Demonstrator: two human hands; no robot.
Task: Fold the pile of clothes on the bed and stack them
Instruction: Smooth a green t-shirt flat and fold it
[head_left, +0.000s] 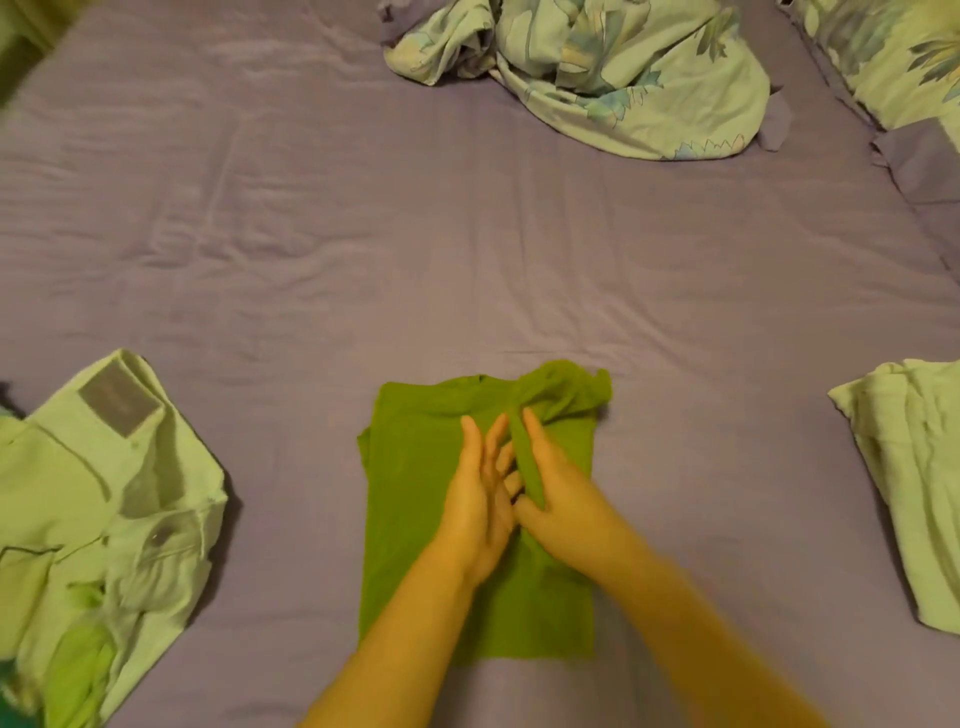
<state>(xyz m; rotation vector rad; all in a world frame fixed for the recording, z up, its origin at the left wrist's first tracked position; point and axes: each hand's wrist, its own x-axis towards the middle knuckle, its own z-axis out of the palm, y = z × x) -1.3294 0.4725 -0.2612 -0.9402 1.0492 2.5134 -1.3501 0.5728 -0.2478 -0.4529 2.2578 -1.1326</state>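
Green shirt (415, 519) lies flat on the purple sheet (311, 234), near edge, partly folded. Left hand (480, 499) open, fingers straight, flat on the shirt. Right hand (558, 499) beside it, fingers extended over a fabric fold (pinch unclear, blurred).

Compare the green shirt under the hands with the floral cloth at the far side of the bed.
The green shirt is plain and one colour; the floral cloth is pale and printed. The shirt lies flat in a partly folded rectangle; the cloth is crumpled in a heap. Both hands rest on the shirt; nothing touches the cloth. Both lie on the purple sheet.
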